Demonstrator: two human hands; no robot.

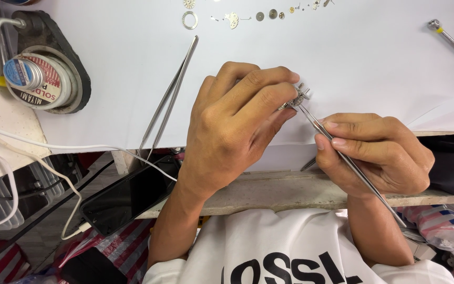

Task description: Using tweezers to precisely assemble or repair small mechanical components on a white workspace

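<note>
Closest to me, the person in the white shirt (pixel 285 252) is leaning over the edge of the bench (pixel 290 192), with both forearms coming up from below. The left hand (pixel 232 126) is curling its fingers together and pinching a small metal watch part (pixel 296 98) between fingertips and thumb, holding it just above the white paper sheet (pixel 342 58). The right hand (pixel 377 152) is pressing its thumb and fingers together around a pair of slim steel tweezers (pixel 342 158), gripping them like a pen; the tips are touching the watch part from the lower right, and the long end is sticking out past the wrist toward the shirt. The part is sitting near the middle of the view, between the two hands, a little above the front edge of the paper. To the left, a dark phone (pixel 127 200) is lying at the bench edge with a white cable (pixel 38 144) trailing past it. A second pair of tweezers (pixel 169 100) is lying unused on the paper, just beside the left hand, pointing away from the person. Farther left, a round tin (pixel 38 79) is sitting in a dark stand. At the far edge of the sheet a row of tiny gears and rings (pixel 237 18) is lying spread out, and a screwdriver (pixel 453 44) is resting at the far right.
</note>
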